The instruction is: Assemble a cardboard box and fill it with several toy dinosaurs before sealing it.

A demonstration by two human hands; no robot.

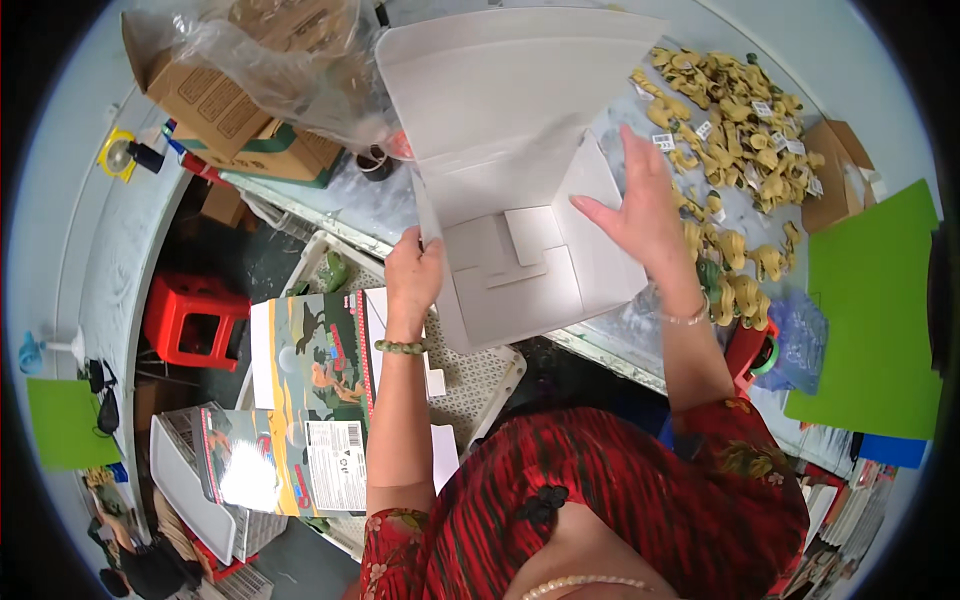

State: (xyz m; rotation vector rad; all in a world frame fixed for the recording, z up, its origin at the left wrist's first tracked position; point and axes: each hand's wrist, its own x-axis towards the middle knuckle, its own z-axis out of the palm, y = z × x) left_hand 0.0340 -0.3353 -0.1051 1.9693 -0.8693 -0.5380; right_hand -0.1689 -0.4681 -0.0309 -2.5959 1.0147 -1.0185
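An empty white cardboard box (520, 285) stands in front of me with its lid (520, 90) raised at the far side. Its inner bottom shows overlapping folded flaps. My left hand (412, 275) grips the box's left wall, fingers curled over the edge. At the right wall, my right hand (645, 210) is open: its thumb stretches across the wall and its fingers point away from me. Whether the right palm presses on the cardboard is hard to see. Flat printed box sleeves (325, 390) with dinosaur pictures lie beside my left forearm.
Many yellowish toy figures with white tags (745, 125) cover the table at right. Brown cartons (215, 105) and clear plastic wrap (300, 75) sit at far left. A perforated tray (475, 385) lies under the sleeves, a red stool (195, 315) farther left. A green board (870, 310) stands at right.
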